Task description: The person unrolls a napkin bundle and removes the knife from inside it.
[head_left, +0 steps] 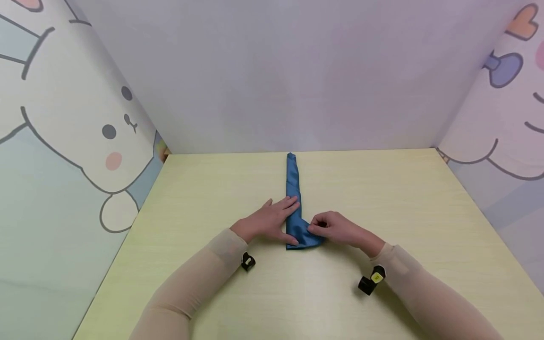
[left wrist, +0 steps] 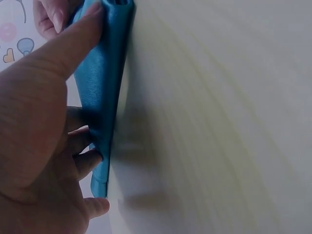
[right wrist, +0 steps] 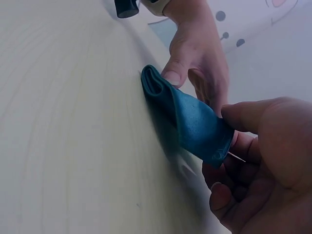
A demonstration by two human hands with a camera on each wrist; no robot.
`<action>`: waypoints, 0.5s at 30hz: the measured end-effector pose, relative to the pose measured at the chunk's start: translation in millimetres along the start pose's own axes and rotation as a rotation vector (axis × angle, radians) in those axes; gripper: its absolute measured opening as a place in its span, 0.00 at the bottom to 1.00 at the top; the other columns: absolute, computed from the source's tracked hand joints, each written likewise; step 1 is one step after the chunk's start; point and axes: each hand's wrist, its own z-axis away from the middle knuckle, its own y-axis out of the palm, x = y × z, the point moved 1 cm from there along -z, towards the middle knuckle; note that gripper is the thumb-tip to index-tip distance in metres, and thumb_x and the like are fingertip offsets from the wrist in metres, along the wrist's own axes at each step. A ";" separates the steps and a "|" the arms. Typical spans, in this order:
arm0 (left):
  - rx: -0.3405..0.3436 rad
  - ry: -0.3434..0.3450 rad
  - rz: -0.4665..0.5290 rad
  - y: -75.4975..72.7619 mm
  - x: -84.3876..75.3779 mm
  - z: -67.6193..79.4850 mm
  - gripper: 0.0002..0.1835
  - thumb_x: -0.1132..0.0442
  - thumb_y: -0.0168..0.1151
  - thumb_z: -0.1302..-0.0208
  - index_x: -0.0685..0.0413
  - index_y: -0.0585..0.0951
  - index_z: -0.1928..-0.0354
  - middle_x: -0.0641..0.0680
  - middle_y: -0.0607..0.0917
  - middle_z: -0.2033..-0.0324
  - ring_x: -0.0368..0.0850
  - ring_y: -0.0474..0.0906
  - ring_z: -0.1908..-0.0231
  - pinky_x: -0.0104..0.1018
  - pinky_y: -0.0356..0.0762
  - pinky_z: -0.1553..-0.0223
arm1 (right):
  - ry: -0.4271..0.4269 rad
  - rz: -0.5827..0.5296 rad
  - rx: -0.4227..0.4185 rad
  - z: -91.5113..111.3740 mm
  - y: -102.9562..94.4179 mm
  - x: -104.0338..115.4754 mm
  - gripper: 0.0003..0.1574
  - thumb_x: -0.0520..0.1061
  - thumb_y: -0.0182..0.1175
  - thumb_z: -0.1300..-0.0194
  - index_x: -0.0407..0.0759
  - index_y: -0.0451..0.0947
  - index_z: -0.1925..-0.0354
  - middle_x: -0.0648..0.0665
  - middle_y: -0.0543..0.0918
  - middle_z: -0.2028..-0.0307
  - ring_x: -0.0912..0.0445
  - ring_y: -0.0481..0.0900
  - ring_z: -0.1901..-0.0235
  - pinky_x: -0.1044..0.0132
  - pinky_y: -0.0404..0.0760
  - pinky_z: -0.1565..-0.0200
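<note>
- Step in hand, as judged: the blue cloth (head_left: 293, 182) is being folded or rolled into a narrow strip; the loose flap (head_left: 313, 238) at its near end appears to be the part left over.
- Location: cloth lies on the table (head_left: 212, 184), strip running from 12 to 6 o'clock, far tip close to the table's far edge, flap spreading toward 5 o'clock.
- Left hand (head_left: 272, 220), at 8 o'clock of the cloth: not grasping; fingers extended across the strip, thumb laid on the near end, steadying it.
- Right hand (head_left: 337, 229), at 4 o'clock: thumb and forefinger pinch the flap's outer corner, which is lifted off the table.
- Next move probably calls for carrying that corner toward 10 o'clock over the strip, left hand keeping the layers down; slippage seems likely.
- Appearance: smooth, sheened fabric; near end shows coiled layers in the right wrist view; pinched corner bears a faint mark (right wrist: 219, 153), unreadable.
</note>
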 end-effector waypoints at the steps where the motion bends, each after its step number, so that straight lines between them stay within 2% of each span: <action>1: 0.000 0.000 0.001 0.0 0.0 0.0 0.60 0.21 0.54 0.52 0.47 0.48 0.23 0.49 0.44 0.24 0.46 0.39 0.26 0.61 0.46 0.33 | 0.002 -0.001 0.003 1.3 -0.4 -0.3 0.13 0.54 0.58 0.31 0.48 0.81 0.67 0.54 0.73 0.79 0.57 0.72 0.75 0.68 0.69 0.72; 8: -0.015 0.008 0.002 -1.3 -0.4 0.4 0.61 0.22 0.57 0.52 0.49 0.49 0.24 0.50 0.45 0.24 0.47 0.40 0.26 0.62 0.47 0.33 | 0.016 -0.019 0.030 14.4 -1.6 -5.1 0.11 0.49 0.59 0.31 0.45 0.80 0.66 0.52 0.73 0.79 0.59 0.69 0.79 0.69 0.67 0.75; 15: -0.011 0.002 -0.008 -0.1 -0.8 -0.3 0.62 0.21 0.56 0.53 0.49 0.48 0.24 0.49 0.44 0.24 0.46 0.39 0.26 0.62 0.47 0.34 | 0.036 -0.024 0.051 24.8 -4.1 -13.2 0.12 0.54 0.62 0.34 0.48 0.82 0.68 0.54 0.72 0.82 0.60 0.68 0.81 0.70 0.67 0.77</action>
